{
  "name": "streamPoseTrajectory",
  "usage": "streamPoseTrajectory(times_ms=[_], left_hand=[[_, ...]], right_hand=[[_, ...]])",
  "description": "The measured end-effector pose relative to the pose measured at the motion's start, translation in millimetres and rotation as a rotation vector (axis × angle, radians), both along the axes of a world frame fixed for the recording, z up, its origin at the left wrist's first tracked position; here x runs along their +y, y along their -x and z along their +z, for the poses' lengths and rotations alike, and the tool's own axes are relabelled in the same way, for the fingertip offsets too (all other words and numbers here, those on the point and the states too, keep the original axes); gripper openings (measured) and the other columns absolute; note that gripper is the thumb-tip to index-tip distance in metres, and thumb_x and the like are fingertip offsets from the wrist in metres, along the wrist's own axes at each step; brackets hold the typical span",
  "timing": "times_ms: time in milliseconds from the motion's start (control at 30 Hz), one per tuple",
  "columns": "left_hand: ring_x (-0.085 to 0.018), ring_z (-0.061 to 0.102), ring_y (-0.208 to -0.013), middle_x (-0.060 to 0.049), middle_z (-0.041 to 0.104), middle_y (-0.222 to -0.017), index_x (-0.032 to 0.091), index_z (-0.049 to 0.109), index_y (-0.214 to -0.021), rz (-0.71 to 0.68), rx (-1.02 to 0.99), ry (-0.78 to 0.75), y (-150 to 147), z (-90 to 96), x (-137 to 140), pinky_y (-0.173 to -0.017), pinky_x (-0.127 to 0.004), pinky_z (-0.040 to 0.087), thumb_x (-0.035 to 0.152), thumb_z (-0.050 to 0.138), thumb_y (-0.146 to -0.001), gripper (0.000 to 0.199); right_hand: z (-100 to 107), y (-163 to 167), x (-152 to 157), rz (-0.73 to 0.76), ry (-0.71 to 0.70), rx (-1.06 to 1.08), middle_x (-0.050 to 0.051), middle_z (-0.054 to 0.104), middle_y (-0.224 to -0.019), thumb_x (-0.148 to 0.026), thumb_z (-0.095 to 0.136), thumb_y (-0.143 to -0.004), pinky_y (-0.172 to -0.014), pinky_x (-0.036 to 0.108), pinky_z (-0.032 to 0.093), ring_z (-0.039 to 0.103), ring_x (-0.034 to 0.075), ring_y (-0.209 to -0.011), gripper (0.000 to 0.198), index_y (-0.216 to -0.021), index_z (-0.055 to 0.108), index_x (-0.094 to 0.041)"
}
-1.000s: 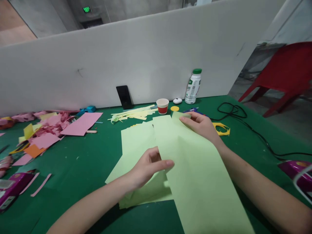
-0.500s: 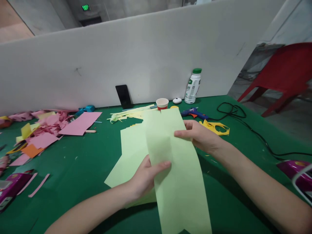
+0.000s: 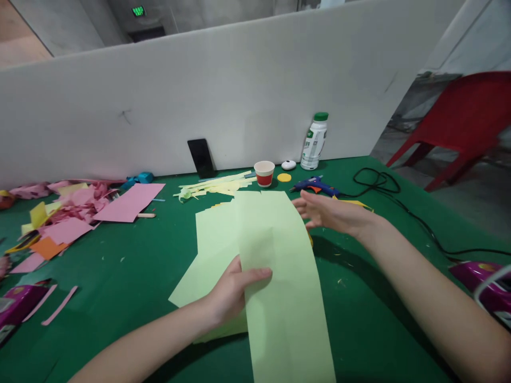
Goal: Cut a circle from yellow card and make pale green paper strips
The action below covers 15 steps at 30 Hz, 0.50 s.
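My left hand grips a long sheet of light green paper by its left edge, thumb on top and fingers hidden behind. The sheet stands tilted above the table, and a crease or shadow crosses its upper half. Just off the sheet's upper right edge is my right hand, its fingers apart and partly behind the paper; it holds nothing that I can see. More light green sheets lie on the table under and left of the held one.
Behind are a phone, paper strips, a paper cup, a bottle and a blue glue gun with a black cord. Pink paper scraps cover the left; a white partition closes the back.
My right hand has let go of the sheet's upper right edge and moved slightly right, its fingers opening. The sheet's top has dropped a little, while my left hand keeps its grip.
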State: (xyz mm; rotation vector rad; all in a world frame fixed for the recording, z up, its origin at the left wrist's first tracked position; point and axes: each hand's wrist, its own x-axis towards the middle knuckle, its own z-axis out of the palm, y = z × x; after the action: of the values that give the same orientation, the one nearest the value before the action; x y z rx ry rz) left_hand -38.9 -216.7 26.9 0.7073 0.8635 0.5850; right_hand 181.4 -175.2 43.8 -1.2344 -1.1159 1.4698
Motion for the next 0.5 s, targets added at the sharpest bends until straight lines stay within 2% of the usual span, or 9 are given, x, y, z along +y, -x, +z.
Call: streamPoseTrajectory(times_ms=[33, 100, 200, 300, 367, 433, 500], left_hand=[[-0.026, 0.062, -0.084, -0.009, 0.067, -0.094, 0.016, 0.058, -0.101, -0.002, -0.011, 0.001, -0.1, 0.3, 0.5, -0.076, -0.039, 0.047, 0.017, 0.074, -0.056, 0.048], [-0.025, 0.062, -0.081, -0.008, 0.067, -0.091, 0.016, 0.060, -0.098, 0.003, -0.023, 0.010, -0.3, -0.6, 1.7, -0.075, -0.038, 0.047, 0.013, 0.073, -0.053, 0.048], [-0.023, 0.062, -0.078, -0.007, 0.068, -0.086, 0.016, 0.064, -0.088, -0.009, -0.032, -0.012, -0.6, -6.5, 1.4, -0.075, -0.037, 0.047, 0.013, 0.073, -0.051, 0.038], [-0.023, 0.062, -0.086, -0.006, 0.069, -0.087, 0.017, 0.067, -0.084, -0.101, -0.030, -0.109, -0.1, -12.0, -5.8, -0.083, -0.035, 0.044, 0.021, 0.073, -0.056, 0.029], [-0.022, 0.061, -0.091, -0.005, 0.070, -0.089, 0.019, 0.068, -0.087, -0.282, -0.023, -0.192, 2.3, -10.9, -11.8, -0.085, -0.033, 0.043, 0.027, 0.070, -0.063, 0.025], [-0.021, 0.062, -0.088, -0.003, 0.070, -0.088, 0.021, 0.069, -0.086, -0.560, -0.014, -0.282, 6.9, -5.1, -13.3, -0.081, -0.030, 0.045, 0.031, 0.069, -0.064, 0.023], [-0.023, 0.064, -0.077, -0.002, 0.070, -0.078, 0.022, 0.071, -0.075, -0.720, 0.011, -0.373, 12.6, 2.8, -6.6, -0.070, -0.029, 0.049, 0.032, 0.080, -0.046, 0.031]], right_hand=[[1.6, 8.0, -4.2, 0.083, 0.045, 0.005, 0.007, 0.068, -0.076, -0.043, 0.066, -0.066, -0.053, 0.028, 0.049, 0.062, 0.017, -0.066, 0.030, -0.076, 0.066, -0.015], [3.7, 24.8, -11.7, 0.121, 0.073, 0.020, 0.003, 0.068, -0.075, -0.034, 0.069, -0.066, -0.059, 0.024, 0.049, 0.062, 0.014, -0.068, 0.021, -0.077, 0.066, -0.016], [2.9, 43.4, -17.4, -0.006, 0.073, 0.104, 0.003, 0.070, -0.077, -0.022, 0.069, -0.066, -0.061, 0.024, 0.050, 0.063, 0.014, -0.068, 0.012, -0.077, 0.066, -0.016], [-1.3, 47.9, -16.1, -0.174, 0.036, 0.196, 0.003, 0.070, -0.073, -0.022, 0.067, -0.068, -0.057, 0.024, 0.050, 0.063, 0.013, -0.062, 0.008, -0.075, 0.065, -0.017], [-2.6, 44.3, -13.3, -0.258, -0.004, 0.198, 0.001, 0.070, -0.072, -0.023, 0.068, -0.069, -0.056, 0.023, 0.050, 0.063, 0.012, -0.059, 0.008, -0.075, 0.064, -0.018], [-1.0, 38.6, -10.7, -0.305, -0.032, 0.186, -0.001, 0.070, -0.073, -0.023, 0.067, -0.070, -0.056, 0.022, 0.050, 0.062, 0.011, -0.059, 0.008, -0.075, 0.064, -0.019], [2.6, 33.7, -9.4, -0.320, -0.044, 0.169, 0.000, 0.070, -0.074, -0.022, 0.067, -0.070, -0.056, 0.023, 0.050, 0.063, 0.012, -0.059, 0.007, -0.076, 0.064, -0.019]])
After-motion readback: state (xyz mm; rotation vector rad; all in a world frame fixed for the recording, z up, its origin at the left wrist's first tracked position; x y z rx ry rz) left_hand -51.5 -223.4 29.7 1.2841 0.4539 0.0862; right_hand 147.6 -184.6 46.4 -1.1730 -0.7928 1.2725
